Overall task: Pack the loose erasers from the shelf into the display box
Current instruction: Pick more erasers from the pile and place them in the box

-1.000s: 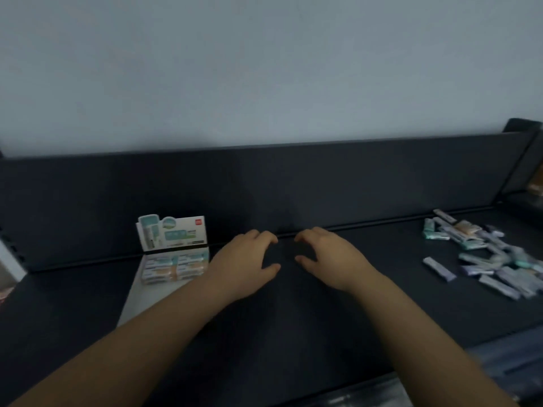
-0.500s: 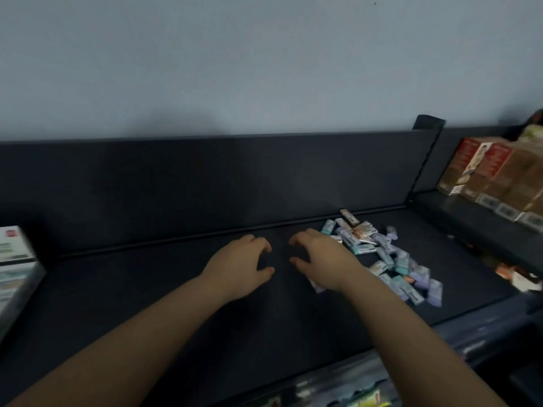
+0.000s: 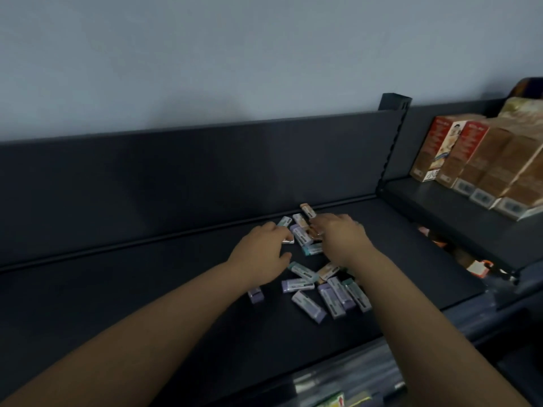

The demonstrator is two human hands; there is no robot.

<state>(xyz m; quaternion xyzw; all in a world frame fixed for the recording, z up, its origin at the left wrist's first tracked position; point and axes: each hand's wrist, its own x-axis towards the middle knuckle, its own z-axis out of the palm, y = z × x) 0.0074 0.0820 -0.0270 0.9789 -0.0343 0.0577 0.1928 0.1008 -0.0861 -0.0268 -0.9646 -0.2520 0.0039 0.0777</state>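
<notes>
- Gathering looks to be the step in hand: the dark shelf point(image 3: 147, 304) carries the loose erasers point(image 3: 323, 292) in a scattered heap, and the display box is out of view.
- The left hand point(image 3: 260, 254) lies spread, fingertips on a white eraser point(image 3: 287, 240), gripping nothing.
- The right hand point(image 3: 342, 239) is blurred over the heap, so its grip cannot be told.
- Next, probably: close on a few and carry them to the box.

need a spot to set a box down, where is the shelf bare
The shelf is bare left of the left hand and right of the right hand up to the post. Crowded around and between the hands, where erasers lie scattered.
</notes>
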